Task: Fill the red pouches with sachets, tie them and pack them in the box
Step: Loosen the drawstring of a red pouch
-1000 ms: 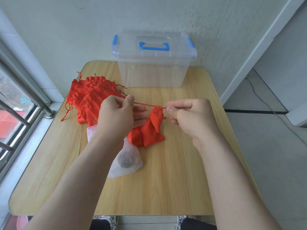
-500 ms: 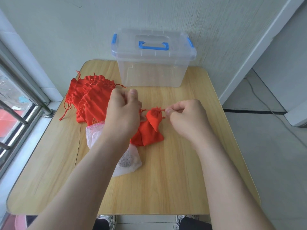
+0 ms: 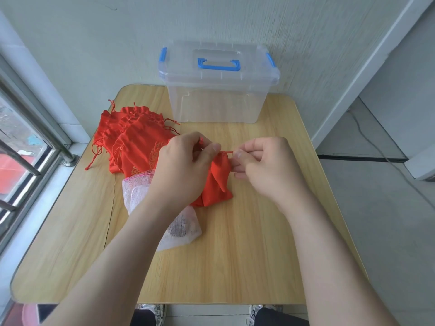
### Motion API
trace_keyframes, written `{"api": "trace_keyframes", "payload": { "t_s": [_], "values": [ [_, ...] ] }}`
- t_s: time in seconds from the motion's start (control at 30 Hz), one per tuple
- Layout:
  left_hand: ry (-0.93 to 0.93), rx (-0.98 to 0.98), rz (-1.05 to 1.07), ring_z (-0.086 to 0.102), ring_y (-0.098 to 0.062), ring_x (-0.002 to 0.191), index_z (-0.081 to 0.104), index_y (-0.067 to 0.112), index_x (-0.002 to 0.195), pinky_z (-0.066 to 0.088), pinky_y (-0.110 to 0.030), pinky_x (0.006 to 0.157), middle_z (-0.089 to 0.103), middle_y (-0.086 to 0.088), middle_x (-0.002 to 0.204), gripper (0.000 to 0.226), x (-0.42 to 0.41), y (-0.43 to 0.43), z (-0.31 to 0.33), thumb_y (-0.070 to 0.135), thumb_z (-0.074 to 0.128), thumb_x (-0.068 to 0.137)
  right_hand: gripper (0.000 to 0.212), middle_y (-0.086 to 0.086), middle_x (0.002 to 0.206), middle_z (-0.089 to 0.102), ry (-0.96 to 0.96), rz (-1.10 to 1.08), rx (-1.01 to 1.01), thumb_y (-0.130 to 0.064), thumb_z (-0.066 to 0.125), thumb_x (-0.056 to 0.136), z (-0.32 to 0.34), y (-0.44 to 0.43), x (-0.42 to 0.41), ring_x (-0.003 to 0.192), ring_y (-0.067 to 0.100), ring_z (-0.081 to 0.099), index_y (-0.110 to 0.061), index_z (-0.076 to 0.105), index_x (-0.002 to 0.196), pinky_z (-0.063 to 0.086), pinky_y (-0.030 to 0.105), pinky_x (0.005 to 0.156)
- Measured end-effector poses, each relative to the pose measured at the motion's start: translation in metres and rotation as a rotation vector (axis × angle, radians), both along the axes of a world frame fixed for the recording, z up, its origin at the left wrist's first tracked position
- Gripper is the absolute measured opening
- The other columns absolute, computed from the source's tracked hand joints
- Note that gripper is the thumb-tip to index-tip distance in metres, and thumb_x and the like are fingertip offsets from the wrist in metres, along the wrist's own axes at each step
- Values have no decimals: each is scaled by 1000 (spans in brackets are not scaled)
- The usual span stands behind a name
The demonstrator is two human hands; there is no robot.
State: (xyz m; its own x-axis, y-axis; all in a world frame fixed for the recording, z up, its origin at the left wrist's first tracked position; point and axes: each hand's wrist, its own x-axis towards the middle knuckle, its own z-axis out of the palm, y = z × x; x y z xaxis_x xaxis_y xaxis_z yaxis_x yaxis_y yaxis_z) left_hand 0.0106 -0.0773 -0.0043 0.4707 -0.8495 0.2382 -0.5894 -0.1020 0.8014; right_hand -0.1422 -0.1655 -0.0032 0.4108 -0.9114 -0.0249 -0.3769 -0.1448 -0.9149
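Both hands have drawn together since a second ago, so the drawstring (image 3: 227, 152), stretched long between them then, now shows only as a short red loop.

At the far left of the pale wood-grain table (image 3: 235, 255) lies a heap of flat red pouches (image 3: 131, 140), soft cloth with gathered frilly mouths, thin cords and gold print. Just nearer, a white net bag (image 3: 135, 191) with a pink edge lies partly under the left forearm, holding a papery sachet (image 3: 182, 228) with dark filling.

The left hand (image 3: 181, 170) is curled, thumb and forefinger pinching the cord on the left of the gathered neck. The plump filled pouch (image 3: 220, 172) hangs between the hands, its base on another red pouch on the table. The right hand (image 3: 266, 170) pinches the cord on its right side, other fingers folded.

Far behind stands the clear plastic box (image 3: 219, 102), its lid on, with blue handle and clips.
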Motion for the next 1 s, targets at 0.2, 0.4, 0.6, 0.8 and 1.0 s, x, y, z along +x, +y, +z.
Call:
{"api": "trace_keyframes", "payload": {
  "t_s": [0.2, 0.4, 0.6, 0.8, 1.0],
  "values": [
    [69, 19, 55, 49, -5, 67, 52, 16, 87, 36, -16, 59, 56, 8, 74, 24, -2, -2, -2, 24, 52, 110, 8, -8, 92, 76, 258, 126, -317, -22, 63, 105, -5, 4, 0, 93, 13, 74, -24, 69, 100, 62, 40, 84],
    [16, -13, 61, 49, -18, 71, 46, 7, 96, 39, -24, 63, 57, -7, 76, 22, -4, -2, -4, 20, 42, 113, 7, -9, 78, 69, 321, 170, -471, -24, 62, 103, -2, 8, -1, 75, 9, 68, -21, 63, 96, 59, 36, 66],
    [-21, 16, 151, 51, -6, 76, 47, 7, 101, 38, -10, 63, 56, 5, 84, 22, 1, -3, -2, 23, 41, 114, 8, -7, 79, 69, 412, 190, -466, -30, 61, 99, -1, 10, 0, 70, 15, 69, -25, 59, 92, 61, 42, 62],
    [101, 5, 250, 55, -8, 82, 55, 9, 107, 44, -26, 67, 60, 5, 91, 26, 1, -5, -2, 28, 40, 114, 9, -7, 80, 68, 492, 195, -419, -32, 61, 95, 0, 13, 2, 74, 15, 67, -25, 60, 90, 59, 39, 63],
    [53, -31, 84, 59, -3, 80, 67, 22, 106, 42, -20, 71, 64, 12, 85, 14, -1, -3, 3, 28, 55, 106, 11, 4, 80, 77, 7, 62, -55, -26, 61, 98, 0, 6, 8, 77, 27, 78, -22, 64, 88, 66, 48, 65]
  ]
}}
